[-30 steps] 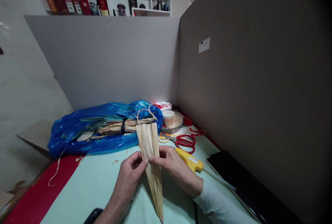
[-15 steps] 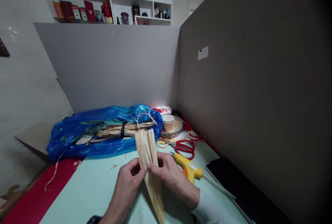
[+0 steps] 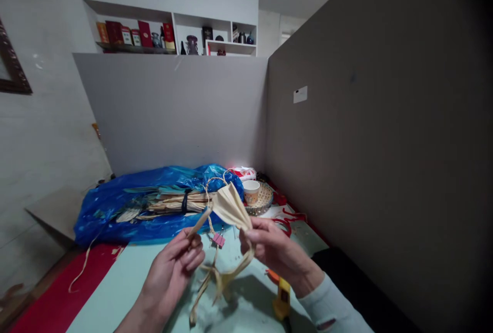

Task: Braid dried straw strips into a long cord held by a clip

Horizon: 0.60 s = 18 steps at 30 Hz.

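Note:
My right hand (image 3: 267, 243) pinches a pale dried husk strip (image 3: 231, 207), gathered at the fingers and fanned out above them. Below that hand the strip's tail bends toward the table. My left hand (image 3: 179, 253), its fingers closed, grips a thin rolled piece of husk (image 3: 201, 221) that points up and right. Between the hands, a pink binder clip (image 3: 218, 239) sits on a twisted cord (image 3: 210, 222). Under them lie knotted husk ends (image 3: 215, 275), partly blurred. A yellow glue gun (image 3: 283, 294) is partly hidden below my right wrist.
A blue plastic bag (image 3: 103, 215) with a tied bundle of dried husks (image 3: 173, 203) lies at the back left. A paper cup (image 3: 251, 192) stands in a woven basket (image 3: 265, 199). Red-handled scissors (image 3: 284, 226) are behind my right hand. A grey partition (image 3: 346, 132) rises on the right.
My hands have moved apart; both were pinching one long flat strip. Its upper part now fans out from my right hand. The pink clip has come into sight. The view has tilted up slightly.

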Available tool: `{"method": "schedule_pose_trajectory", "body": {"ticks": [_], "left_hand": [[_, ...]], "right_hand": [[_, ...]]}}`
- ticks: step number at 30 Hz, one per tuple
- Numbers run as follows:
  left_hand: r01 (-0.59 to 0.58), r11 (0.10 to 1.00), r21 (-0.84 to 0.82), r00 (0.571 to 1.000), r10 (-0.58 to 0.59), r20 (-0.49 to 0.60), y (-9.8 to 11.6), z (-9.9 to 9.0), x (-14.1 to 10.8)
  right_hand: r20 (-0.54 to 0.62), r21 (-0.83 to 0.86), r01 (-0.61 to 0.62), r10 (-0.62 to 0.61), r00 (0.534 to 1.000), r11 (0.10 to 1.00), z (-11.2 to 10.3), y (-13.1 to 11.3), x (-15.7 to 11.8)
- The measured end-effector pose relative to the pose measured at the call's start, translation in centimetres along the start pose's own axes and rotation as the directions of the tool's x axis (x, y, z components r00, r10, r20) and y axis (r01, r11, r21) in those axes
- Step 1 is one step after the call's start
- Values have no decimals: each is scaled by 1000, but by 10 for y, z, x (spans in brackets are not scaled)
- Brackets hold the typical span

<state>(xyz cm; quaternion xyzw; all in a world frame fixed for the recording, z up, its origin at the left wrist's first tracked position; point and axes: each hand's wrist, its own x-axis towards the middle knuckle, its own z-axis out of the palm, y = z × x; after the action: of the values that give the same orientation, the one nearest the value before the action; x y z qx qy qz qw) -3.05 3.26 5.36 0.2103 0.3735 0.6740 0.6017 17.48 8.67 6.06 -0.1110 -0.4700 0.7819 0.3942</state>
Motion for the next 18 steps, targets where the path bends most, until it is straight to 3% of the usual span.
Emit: {"method": "schedule_pose_trajectory", "body": {"ticks": [3, 6, 9, 12, 15, 18], "left_hand": [[-28, 993, -116, 999, 26, -18, 14, -12, 8], [-80, 989, -121, 994, 70, -77, 22, -25, 15], [-44, 996, -81, 997, 38, -68, 16, -24, 15], [53, 999, 2, 998, -53, 24, -4, -10, 6], [9, 982, 189, 990, -36, 138, -25, 3, -4], [6, 951, 309, 991, -48, 127, -36, 8, -9]], "right_hand": [[-154, 251, 180, -144, 978, 951, -7, -18, -4], [-301, 302, 261, -169, 939, 917, -9, -26, -6], [-299, 108, 142, -104, 949, 984, -4, -12, -2], [-147, -162, -10, -14, 989, 987, 6, 13, 4], [-107, -342, 8, -48, 993, 940, 11, 34, 10], [-93, -418, 40, -86, 992, 908, 9, 45, 13]]}}
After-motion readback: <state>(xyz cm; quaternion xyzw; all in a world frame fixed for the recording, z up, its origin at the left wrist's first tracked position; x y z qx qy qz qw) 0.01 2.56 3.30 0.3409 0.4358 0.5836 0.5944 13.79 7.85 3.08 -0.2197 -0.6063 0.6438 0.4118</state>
